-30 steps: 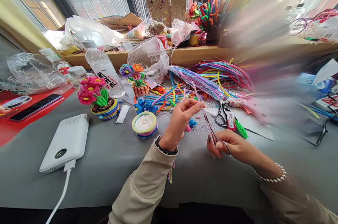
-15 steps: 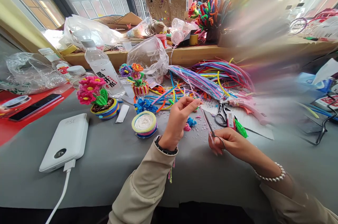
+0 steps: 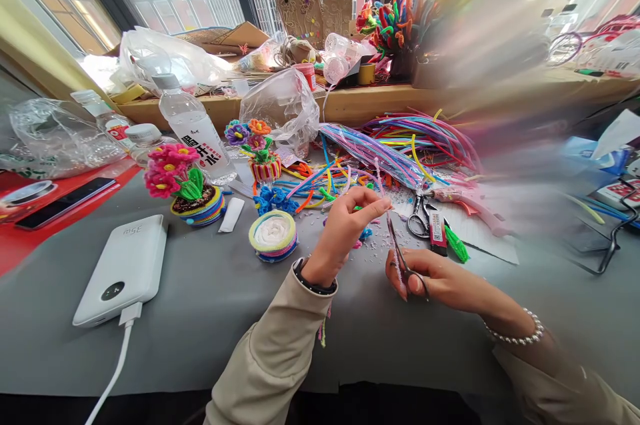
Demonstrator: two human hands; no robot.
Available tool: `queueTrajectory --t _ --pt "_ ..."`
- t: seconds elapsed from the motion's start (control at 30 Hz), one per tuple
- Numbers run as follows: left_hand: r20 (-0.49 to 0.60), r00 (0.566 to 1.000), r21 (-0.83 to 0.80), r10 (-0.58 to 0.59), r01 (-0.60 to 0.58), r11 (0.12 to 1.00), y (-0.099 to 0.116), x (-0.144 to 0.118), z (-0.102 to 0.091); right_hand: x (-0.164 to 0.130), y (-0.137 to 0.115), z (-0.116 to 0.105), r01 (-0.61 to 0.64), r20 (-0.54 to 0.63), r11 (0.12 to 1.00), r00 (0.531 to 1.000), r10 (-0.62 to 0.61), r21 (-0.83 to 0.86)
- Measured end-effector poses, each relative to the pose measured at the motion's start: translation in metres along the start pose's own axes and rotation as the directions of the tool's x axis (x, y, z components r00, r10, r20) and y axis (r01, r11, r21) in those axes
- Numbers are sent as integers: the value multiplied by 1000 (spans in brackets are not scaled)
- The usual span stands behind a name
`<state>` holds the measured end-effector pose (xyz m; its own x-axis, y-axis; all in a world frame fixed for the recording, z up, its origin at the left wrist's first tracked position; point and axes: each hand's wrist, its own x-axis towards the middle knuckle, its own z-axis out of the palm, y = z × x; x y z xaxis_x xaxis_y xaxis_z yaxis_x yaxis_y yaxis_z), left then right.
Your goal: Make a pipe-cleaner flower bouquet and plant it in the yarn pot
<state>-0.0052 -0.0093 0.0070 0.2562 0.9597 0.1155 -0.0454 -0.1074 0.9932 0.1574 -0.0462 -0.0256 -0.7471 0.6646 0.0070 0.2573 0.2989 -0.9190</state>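
Note:
My left hand (image 3: 350, 221) pinches a thin pink pipe cleaner (image 3: 379, 175) between thumb and fingertips; its upper end sticks up above the fingers. Lower down, my right hand (image 3: 427, 278) holds small dark scissors (image 3: 407, 269), with fingers in the handles and the blades pointing up toward the left fingertips. The pipe cleaner runs down along the blades to my right fingers. Tiny pale clippings (image 3: 380, 253) lie on the table behind the hands. Blue and pink fuzzy pieces show partly behind my left hand. Pink and green strands (image 3: 323, 331) hang below my left wrist.
A round yarn-wrapped pot (image 3: 273, 236) stands left of my left hand. Further left are a pink flower pot (image 3: 197, 205), a water bottle (image 3: 195, 125) and a white power bank (image 3: 125, 268). Pipe cleaner bundles (image 3: 370, 151) and larger scissors (image 3: 419, 221) lie behind the hands.
My left hand has slid slightly right and down along the pipe cleaner, so more of it shows above the fingers. The scissors have turned more upright and their blades look further apart.

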Motion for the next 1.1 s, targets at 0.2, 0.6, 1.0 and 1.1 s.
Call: queueTrajectory --t 0.2,0.6,1.0,1.1 --pt "-28 999 -9 28 -28 1000 -3 1 1 2 4 1 -26 -62 1000 998 27 15" --pt "-117 992 -42 45 -51 998 -5 0 2 1 8 1 -80 -169 996 983 73 -36" --pt "-154 987 -342 -41 -14 939 -3 5 -3 5 5 3 -82 -173 975 984 46 -206" --pt "-164 984 -401 -74 2 916 -1 5 -2 4 6 3 -75 -180 980 983 41 -186"
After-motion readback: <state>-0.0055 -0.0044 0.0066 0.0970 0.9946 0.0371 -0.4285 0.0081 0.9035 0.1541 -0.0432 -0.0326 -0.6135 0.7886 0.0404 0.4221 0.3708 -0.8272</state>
